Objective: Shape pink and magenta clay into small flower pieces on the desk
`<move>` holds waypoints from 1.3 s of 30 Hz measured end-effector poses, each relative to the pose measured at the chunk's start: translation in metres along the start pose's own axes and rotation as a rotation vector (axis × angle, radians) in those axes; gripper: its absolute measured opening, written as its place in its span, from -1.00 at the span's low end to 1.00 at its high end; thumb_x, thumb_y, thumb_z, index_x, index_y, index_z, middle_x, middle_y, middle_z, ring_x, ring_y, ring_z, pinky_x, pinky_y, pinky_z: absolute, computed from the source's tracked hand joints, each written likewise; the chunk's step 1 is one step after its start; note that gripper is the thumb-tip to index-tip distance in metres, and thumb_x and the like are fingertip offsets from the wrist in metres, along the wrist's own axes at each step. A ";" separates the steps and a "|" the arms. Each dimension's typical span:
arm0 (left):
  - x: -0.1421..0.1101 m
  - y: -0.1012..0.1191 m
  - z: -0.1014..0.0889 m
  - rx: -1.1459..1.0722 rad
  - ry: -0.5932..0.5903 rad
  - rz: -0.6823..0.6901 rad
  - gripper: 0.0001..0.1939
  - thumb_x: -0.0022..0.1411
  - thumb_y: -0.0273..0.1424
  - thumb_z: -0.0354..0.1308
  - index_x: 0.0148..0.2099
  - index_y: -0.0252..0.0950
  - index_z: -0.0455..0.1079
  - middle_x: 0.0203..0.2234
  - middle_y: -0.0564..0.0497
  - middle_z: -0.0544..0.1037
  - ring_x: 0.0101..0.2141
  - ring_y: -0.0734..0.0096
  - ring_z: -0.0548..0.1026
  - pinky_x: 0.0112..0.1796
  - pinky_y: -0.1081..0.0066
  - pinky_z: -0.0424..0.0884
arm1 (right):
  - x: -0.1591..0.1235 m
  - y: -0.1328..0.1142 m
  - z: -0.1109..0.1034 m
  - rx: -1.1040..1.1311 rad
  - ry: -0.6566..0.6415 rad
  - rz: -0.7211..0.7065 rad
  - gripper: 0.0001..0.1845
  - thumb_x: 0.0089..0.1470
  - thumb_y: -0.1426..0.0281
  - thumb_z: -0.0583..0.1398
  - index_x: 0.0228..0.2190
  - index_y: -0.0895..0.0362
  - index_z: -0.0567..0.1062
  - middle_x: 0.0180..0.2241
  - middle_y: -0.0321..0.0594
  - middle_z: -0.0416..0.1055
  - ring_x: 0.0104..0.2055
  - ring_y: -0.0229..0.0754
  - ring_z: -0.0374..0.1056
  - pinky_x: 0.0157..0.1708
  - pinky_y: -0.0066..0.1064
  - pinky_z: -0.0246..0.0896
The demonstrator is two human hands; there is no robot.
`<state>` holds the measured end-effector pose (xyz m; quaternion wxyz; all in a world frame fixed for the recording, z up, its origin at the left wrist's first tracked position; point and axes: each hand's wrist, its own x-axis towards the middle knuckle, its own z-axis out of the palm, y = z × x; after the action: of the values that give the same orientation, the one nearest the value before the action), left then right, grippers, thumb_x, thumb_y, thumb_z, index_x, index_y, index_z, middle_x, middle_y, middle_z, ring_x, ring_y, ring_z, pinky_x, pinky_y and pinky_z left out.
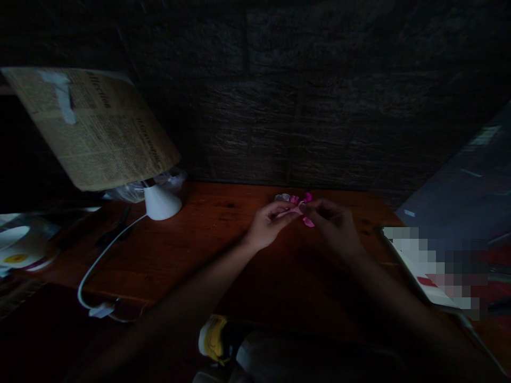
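Grey clothing (275, 354) lies nearest, beyond which the left hand (268, 225) and right hand (338, 223) meet above the wooden tabletop (227, 213), each grip narrow and pinching a pale pink piece (295, 209) beside bright pink petal-like pieces (307, 197). Farther left stands a newspaper-shaded lamp (112, 138), before a dark block wall (271, 106).

Place: looks like a home, very dim | left: there's a table lamp (128, 157), newsprint-patterned shade (101, 133), white cord (80, 287) looping over the near edge | centre: warm wooden worktop (211, 213) | far: and right behind it, a dark brick-patterned wall (275, 101)
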<state>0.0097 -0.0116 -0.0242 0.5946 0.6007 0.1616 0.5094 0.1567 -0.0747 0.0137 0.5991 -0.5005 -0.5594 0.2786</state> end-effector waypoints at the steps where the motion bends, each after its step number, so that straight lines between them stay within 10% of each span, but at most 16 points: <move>1: 0.000 0.001 0.000 0.001 0.010 0.002 -0.73 0.03 -0.29 0.40 -0.23 -0.31 0.54 -0.24 -0.04 0.65 -0.19 0.37 0.59 -0.05 0.33 0.44 | 0.000 0.000 0.000 -0.002 -0.003 0.008 -0.65 -0.13 0.08 0.40 -0.48 0.11 0.61 -0.52 -0.28 0.50 -0.48 -0.25 0.33 -0.42 -0.39 0.25; 29: -0.002 0.008 0.000 0.099 0.045 -0.109 -0.69 0.08 -0.16 0.34 -0.21 -0.26 0.63 -0.31 -0.06 0.66 -0.40 0.49 0.48 -0.37 0.47 0.33 | 0.000 -0.001 -0.001 -0.001 0.002 0.024 -0.63 -0.15 0.08 0.41 -0.47 0.13 0.61 -0.54 -0.27 0.48 -0.49 -0.24 0.33 -0.44 -0.40 0.21; 39: 0.001 0.011 -0.002 -0.289 0.039 -0.281 -0.68 -0.07 -0.26 0.47 -0.23 -0.27 0.60 -0.37 0.03 0.60 -0.42 0.57 0.47 -0.34 0.51 0.36 | 0.001 0.005 -0.002 0.042 0.022 -0.046 -0.51 -0.19 0.21 0.46 -0.21 0.06 0.48 -0.42 -0.34 0.46 -0.45 -0.26 0.38 -0.43 -0.41 0.31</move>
<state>0.0035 -0.0125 -0.0145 0.7368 0.4705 0.1806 0.4508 0.1599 -0.0720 0.0096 0.6216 -0.4781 -0.5582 0.2710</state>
